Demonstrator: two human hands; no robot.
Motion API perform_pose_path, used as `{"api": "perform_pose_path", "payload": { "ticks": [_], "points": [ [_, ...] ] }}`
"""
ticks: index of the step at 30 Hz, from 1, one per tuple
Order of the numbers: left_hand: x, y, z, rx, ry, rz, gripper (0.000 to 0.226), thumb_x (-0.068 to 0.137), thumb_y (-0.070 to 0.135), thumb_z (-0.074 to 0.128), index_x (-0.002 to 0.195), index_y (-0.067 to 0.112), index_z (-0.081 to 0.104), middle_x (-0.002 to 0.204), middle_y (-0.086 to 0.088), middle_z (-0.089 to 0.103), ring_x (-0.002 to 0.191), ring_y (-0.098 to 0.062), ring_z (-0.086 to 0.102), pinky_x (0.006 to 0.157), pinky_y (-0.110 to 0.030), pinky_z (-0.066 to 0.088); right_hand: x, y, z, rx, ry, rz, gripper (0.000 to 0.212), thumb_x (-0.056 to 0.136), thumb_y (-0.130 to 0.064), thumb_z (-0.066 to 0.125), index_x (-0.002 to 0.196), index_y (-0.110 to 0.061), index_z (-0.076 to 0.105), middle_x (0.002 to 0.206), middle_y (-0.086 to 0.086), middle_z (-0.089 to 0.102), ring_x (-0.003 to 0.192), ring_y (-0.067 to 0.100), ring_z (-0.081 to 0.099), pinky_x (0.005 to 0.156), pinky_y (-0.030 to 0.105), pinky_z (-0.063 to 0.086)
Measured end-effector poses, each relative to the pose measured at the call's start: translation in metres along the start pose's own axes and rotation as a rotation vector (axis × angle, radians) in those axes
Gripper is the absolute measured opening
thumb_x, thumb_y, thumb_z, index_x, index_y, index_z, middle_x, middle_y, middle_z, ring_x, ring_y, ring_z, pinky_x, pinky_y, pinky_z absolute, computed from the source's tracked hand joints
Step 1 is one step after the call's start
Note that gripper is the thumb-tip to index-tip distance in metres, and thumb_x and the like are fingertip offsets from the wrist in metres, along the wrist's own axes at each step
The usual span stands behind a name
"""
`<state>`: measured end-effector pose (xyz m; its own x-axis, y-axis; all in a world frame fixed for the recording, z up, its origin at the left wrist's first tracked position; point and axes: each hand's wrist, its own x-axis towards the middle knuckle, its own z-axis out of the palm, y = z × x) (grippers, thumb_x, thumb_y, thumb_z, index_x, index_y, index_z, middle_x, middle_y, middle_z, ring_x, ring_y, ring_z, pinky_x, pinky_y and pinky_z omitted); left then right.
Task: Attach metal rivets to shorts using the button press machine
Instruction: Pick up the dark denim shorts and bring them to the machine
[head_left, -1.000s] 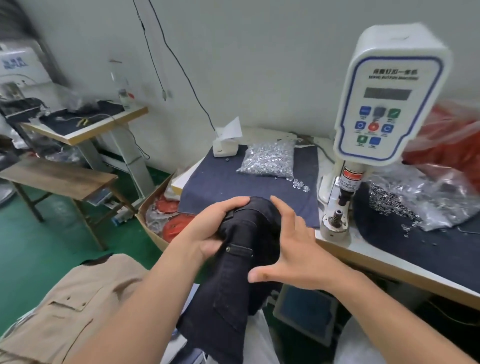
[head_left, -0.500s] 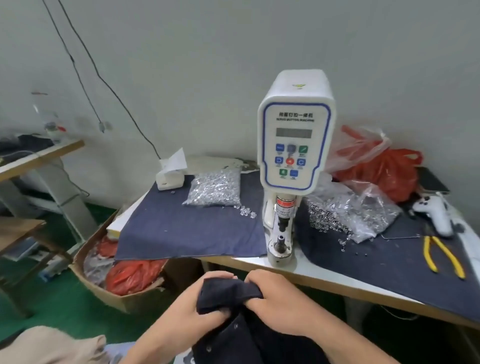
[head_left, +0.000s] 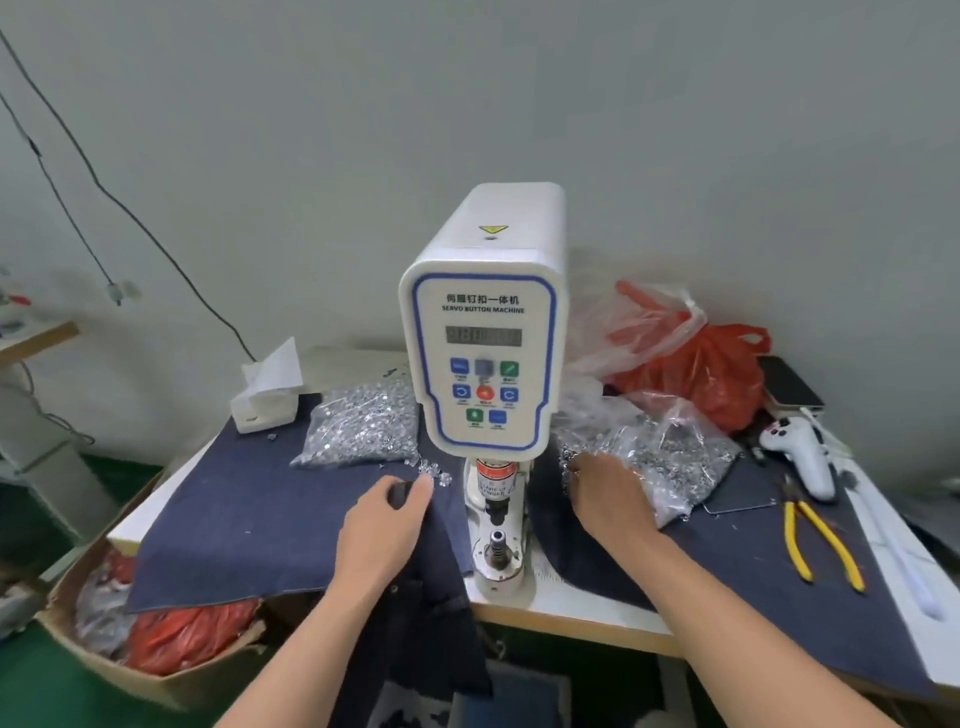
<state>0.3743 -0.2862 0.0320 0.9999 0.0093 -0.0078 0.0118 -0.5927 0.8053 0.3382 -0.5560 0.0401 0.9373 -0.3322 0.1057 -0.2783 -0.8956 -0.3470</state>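
Observation:
The white servo button press machine (head_left: 483, 364) stands mid-table, its lower die (head_left: 497, 540) bare. Dark shorts (head_left: 426, 613) hang over the table's front edge, just left of the die. My left hand (head_left: 384, 525) rests on them and pinches a fold between thumb and fingers, close to a few loose rivets (head_left: 434, 470). My right hand (head_left: 602, 493) reaches into the open bag of metal rivets (head_left: 670, 457) right of the machine, its fingertips hidden among them. A second bag of rivets (head_left: 363, 426) lies at the left.
Yellow-handled pliers (head_left: 821, 540), a white handheld controller (head_left: 800, 452), a phone (head_left: 789, 384) and a red plastic bag (head_left: 711, 374) sit at the right. A tissue box (head_left: 265, 410) is back left. A cardboard box (head_left: 156, 675) of red bags stands on the floor, left.
Both hands were bunching the shorts below the table edge. Now my left hand has brought them up onto the table, and my right hand has let go and moved to the rivet bag.

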Motion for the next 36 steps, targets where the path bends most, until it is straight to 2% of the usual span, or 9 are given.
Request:
{"api": "perform_pose_path", "payload": {
  "ticks": [5,9,14,18,21,23,27,30,36],
  "points": [
    [0.012,-0.006,0.026,0.059,0.022,0.005,0.028,0.099,0.059,0.054,0.100,0.032,0.060,0.097,0.010,0.067,0.095,-0.022,0.061,0.077,-0.038,0.043,0.005,-0.003,0.017,-0.110,0.048,-0.039,0.022,0.100,-0.010,0.043,0.101,-0.008,0.065,0.107,0.012,0.062,0.095,0.035,0.064,0.074,0.038,0.047],
    [0.012,-0.014,0.030,0.133,0.043,0.061,0.026,0.100,0.061,0.049,0.096,0.036,0.058,0.089,0.013,0.067,0.085,-0.017,0.061,0.067,-0.035,0.043,0.004,-0.004,0.018,-0.182,0.087,-0.094,0.021,0.099,-0.008,0.047,0.106,-0.007,0.067,0.105,0.013,0.066,0.097,0.037,0.066,0.075,0.040,0.050],
    [0.014,-0.015,0.033,0.190,0.039,0.085,0.029,0.099,0.062,0.048,0.097,0.035,0.059,0.093,0.009,0.068,0.090,-0.023,0.062,0.071,-0.036,0.045,0.003,-0.005,0.015,-0.138,0.100,-0.111,0.017,0.096,-0.005,0.044,0.097,-0.007,0.061,0.098,0.013,0.068,0.092,0.037,0.067,0.073,0.041,0.051],
    [0.014,-0.017,0.033,0.205,0.043,0.082,0.033,0.098,0.064,0.047,0.102,0.034,0.060,0.099,0.007,0.068,0.093,-0.025,0.061,0.073,-0.037,0.044,0.003,-0.005,0.014,0.042,0.084,-0.023,0.012,0.085,-0.008,0.047,0.074,-0.010,0.051,0.074,0.009,0.062,0.074,0.035,0.061,0.063,0.037,0.043],
    [0.014,-0.019,0.034,0.205,0.042,0.078,0.035,0.097,0.066,0.047,0.102,0.034,0.059,0.098,0.007,0.067,0.092,-0.025,0.060,0.073,-0.036,0.043,0.002,-0.002,0.016,0.161,0.146,0.036,0.017,0.087,-0.013,0.055,0.072,-0.005,0.058,0.064,0.009,0.060,0.065,0.032,0.057,0.057,0.037,0.038],
    [0.014,-0.020,0.034,0.203,0.042,0.083,0.035,0.097,0.067,0.046,0.101,0.034,0.059,0.097,0.007,0.067,0.091,-0.024,0.060,0.073,-0.036,0.042,0.001,0.002,0.018,0.294,0.181,0.090,0.015,0.083,-0.011,0.062,0.071,-0.002,0.062,0.064,0.013,0.064,0.064,0.031,0.060,0.058,0.041,0.044],
    [0.015,-0.022,0.034,0.200,0.047,0.083,0.037,0.097,0.068,0.045,0.103,0.035,0.059,0.100,0.007,0.067,0.093,-0.024,0.060,0.074,-0.036,0.042,0.003,0.007,0.023,0.428,0.111,0.173,0.014,0.081,-0.008,0.068,0.070,-0.016,0.064,0.068,-0.001,0.068,0.074,0.021,0.065,0.067,0.036,0.051],
    [0.015,-0.023,0.035,0.198,0.044,0.082,0.037,0.097,0.068,0.045,0.103,0.035,0.059,0.100,0.007,0.066,0.092,-0.024,0.059,0.074,-0.036,0.041,0.003,0.006,0.022,0.658,0.059,0.246,0.015,0.087,0.002,0.068,0.087,-0.012,0.073,0.074,0.005,0.074,0.074,0.023,0.073,0.072,0.035,0.060],
    [0.017,-0.024,0.037,0.182,0.060,0.067,0.035,0.096,0.068,0.047,0.100,0.035,0.059,0.098,0.006,0.066,0.090,-0.024,0.057,0.075,-0.036,0.041,-0.015,-0.008,0.011,1.161,0.001,0.351,0.007,0.094,0.004,0.068,0.091,-0.003,0.071,0.081,0.013,0.074,0.064,0.016,0.074,0.059,0.020,0.059]
  ]
}}
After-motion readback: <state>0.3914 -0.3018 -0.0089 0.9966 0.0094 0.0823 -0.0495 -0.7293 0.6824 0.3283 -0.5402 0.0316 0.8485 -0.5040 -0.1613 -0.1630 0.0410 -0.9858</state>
